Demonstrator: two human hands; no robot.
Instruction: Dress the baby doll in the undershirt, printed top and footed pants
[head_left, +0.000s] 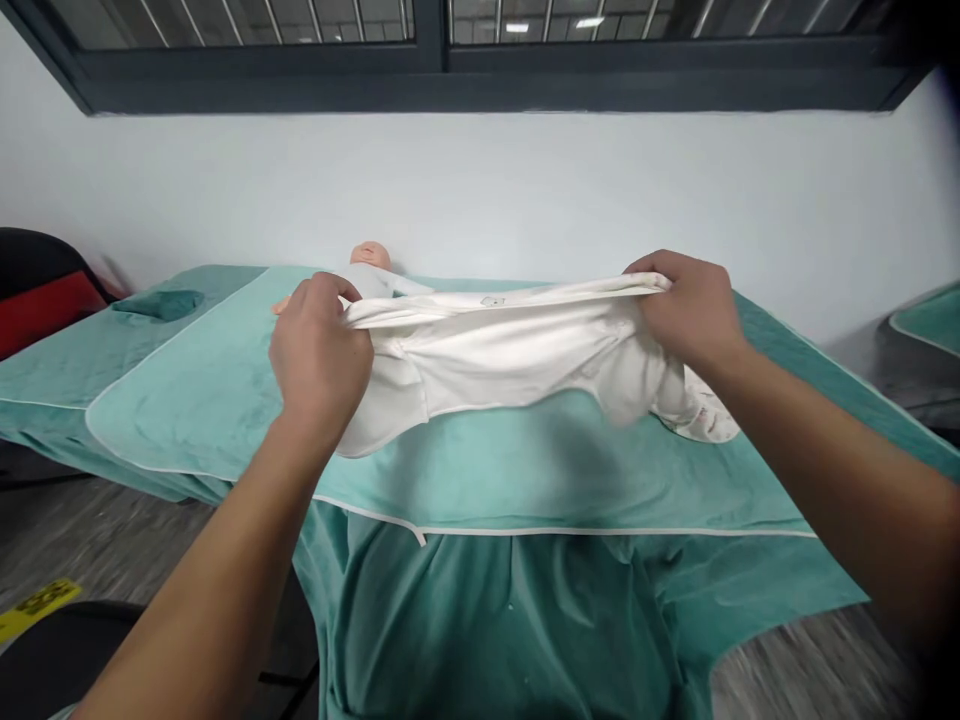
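Note:
A white baby garment point(510, 355) is stretched between both of my hands above a teal towel point(225, 400) with white piping. My left hand point(319, 350) is closed on the garment's left end. My right hand point(686, 305) is closed on its right end, with the fabric bunched under the fingers. Behind the garment lies a baby doll point(370, 262); only its head and part of an arm show, the rest is hidden by the cloth.
The towel covers a table draped in darker teal cloth point(525, 620). A folded teal cloth point(159, 303) lies at the far left. A red and black seat point(41, 295) stands left, another teal-covered surface point(930, 320) right. A white wall runs behind.

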